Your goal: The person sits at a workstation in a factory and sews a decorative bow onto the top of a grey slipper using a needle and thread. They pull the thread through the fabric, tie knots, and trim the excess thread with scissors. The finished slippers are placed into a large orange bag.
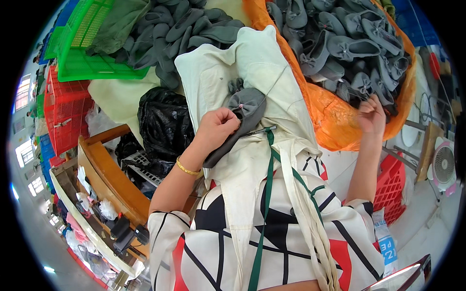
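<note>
On the cream cloth (204, 68) over my lap lies a grey fabric shoe (250, 104) with a bow and a small pink bead on its upper. My left hand (221, 127) is closed on the shoe's opening edge, thumb and fingers pinched together. A thin dark thread runs from near the shoe up across the cloth. Out to the right, my right hand (373, 115) is raised beside the orange sack, its fingers pinched; what they hold is too small to make out. A slim metal tool (262, 130) rests by the green strap (268, 184), close to the shoe.
An orange sack (335, 119) full of grey bowed shoes (352, 48) stands at the upper right. More grey shoes (170, 34) are heaped by a green crate (102, 68). A black plastic bag (165, 119), a wooden drawer unit (114, 169) and a red crate (65, 114) stand left; a fan (442, 162) right.
</note>
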Tool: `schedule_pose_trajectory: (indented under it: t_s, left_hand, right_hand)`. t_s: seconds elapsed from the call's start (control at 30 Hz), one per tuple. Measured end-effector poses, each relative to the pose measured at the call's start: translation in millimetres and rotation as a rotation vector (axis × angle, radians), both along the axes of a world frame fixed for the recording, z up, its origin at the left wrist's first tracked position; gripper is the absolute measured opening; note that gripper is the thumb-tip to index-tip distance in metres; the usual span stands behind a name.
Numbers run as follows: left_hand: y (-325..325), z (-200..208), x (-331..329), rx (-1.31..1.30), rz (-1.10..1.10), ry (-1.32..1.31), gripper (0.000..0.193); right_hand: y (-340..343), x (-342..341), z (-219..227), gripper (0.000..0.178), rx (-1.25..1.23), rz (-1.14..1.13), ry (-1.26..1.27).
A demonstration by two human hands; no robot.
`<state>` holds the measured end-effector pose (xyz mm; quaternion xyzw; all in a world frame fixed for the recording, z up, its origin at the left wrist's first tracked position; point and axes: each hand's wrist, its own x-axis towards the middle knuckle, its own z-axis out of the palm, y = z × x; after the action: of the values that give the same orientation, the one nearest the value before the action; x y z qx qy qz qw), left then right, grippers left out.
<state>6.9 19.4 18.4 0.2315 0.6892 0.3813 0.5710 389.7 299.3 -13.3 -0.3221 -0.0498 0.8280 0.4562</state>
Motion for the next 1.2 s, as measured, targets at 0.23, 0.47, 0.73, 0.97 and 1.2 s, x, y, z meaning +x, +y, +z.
schedule_pose_trajectory:
  t_s: [0.23, 0.47, 0.73, 0.97, 1.2]
  left_hand:
    - [-5, 13, 22, -0.019, 0.385, -0.548, 0.020]
    - [24, -5, 48, 0.001, 0.592, -0.653, 0.018]
    - [17, -4, 50, 0.137, 0.444, -0.184, 0.016]
    - [-8, 19, 26, 0.065, -0.140, 0.620, 0.024]
    - [-34, -8, 9, 0.148, 0.012, 0.235, 0.019]
  right_hand:
    - [29, 147, -32, 0.021, 0.009, -0.702, -0.405]
    - [32, 211, -89, 0.014, 0.369, -0.551, -0.651]
    - [-35, -65, -25, 0.015, 0.986, 0.335, -0.849]
    - [-117, -221, 57, 0.026, 1.736, 0.750, -0.770]
    - [-152, -263, 15, 0.014, 1.564, 0.769, -0.670]
